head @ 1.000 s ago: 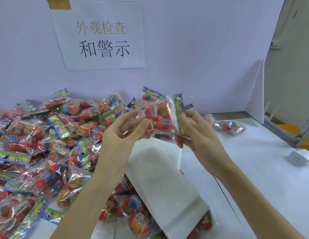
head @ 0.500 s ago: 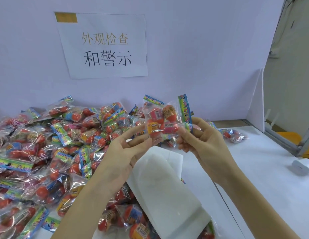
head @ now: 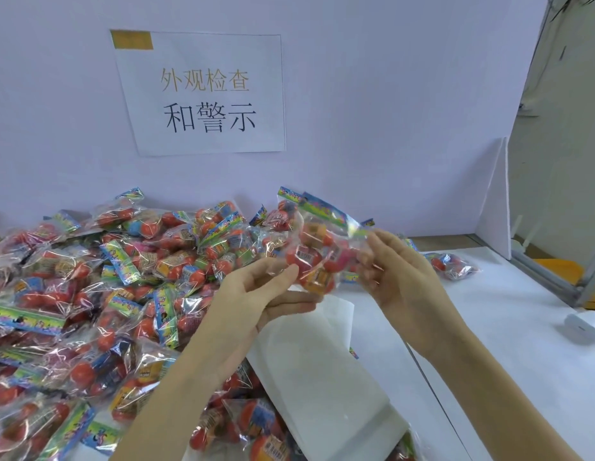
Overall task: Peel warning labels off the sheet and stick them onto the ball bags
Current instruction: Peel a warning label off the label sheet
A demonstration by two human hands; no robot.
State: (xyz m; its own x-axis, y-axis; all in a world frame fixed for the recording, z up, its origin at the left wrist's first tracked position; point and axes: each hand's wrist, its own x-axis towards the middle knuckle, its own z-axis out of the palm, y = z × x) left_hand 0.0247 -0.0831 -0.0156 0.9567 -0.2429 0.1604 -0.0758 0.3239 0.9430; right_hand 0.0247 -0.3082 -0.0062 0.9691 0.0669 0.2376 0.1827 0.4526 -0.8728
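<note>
Below wall sign (head: 203, 94) "外观检查 和警示" (black, gold), held ball bag (head: 317, 257).

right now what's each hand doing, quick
Left hand: fingers pinch the lower left edge of the ball bag.
Right hand: fingers curled on the same bag's right side.

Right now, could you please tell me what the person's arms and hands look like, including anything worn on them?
Both forearms are bare to the frame's lower edge, with no sleeves showing. The left hand and right hand wear no gloves, rings, watch or bracelets, and no markings are visible on them.
</note>
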